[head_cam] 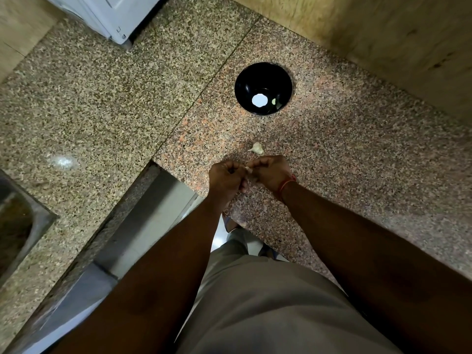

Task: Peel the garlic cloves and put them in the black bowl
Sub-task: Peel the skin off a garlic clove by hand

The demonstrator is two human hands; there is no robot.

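Observation:
My left hand [224, 178] and my right hand [272, 173] meet above the front part of the granite counter. Their fingertips pinch a small pale garlic clove [248, 169] between them; most of the clove is hidden by the fingers. Just beyond the hands a piece of garlic bulb [256, 148] with its skin on lies on the counter. Farther back stands the black bowl [263, 72]. A small pale peeled clove [274, 101] lies inside it, beside a bright reflection of light.
The granite counter [357, 162] runs in an L, with a wall behind it at the right. A steel sink [18, 226] sits at the far left. A white appliance [107, 16] stands at the back left. The counter's front edge lies under my forearms.

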